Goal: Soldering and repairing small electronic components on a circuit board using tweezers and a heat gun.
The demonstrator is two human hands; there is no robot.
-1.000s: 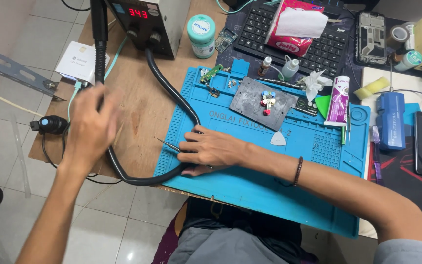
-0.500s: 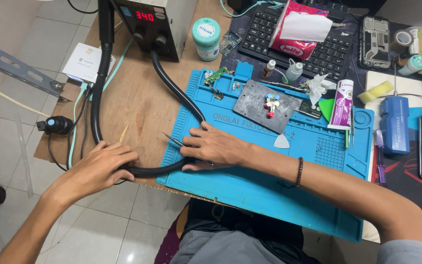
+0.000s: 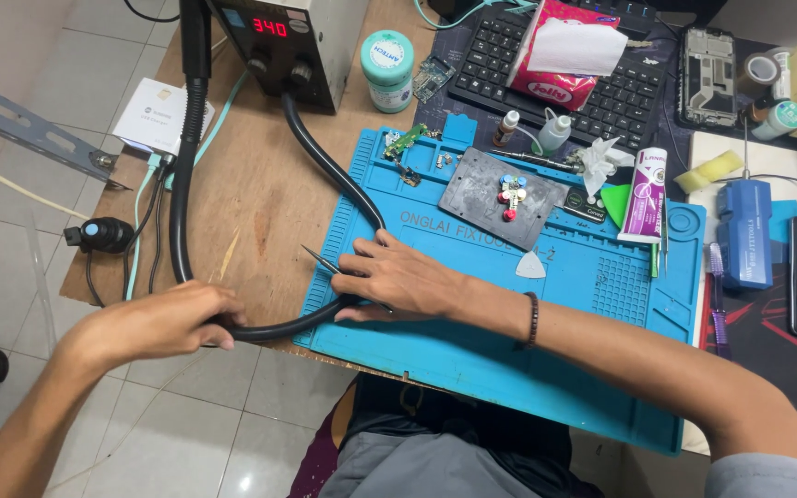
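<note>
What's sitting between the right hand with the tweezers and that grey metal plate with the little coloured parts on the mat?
Nothing visible blocks it. The right hand rests on the blue silicone mat, holding tweezers. Between it and the grey plate lies only bare mat. The white triangular pick lies off to the side. The left hand grips the black hose.

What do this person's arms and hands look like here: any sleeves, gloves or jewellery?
Both arms are bare as far as the frame shows, with no gloves and no sleeves in view. The left hand carries no ring, watch or band that can be seen. The right hand is likewise ungloved; a dark beaded bracelet circles that wrist.
</note>
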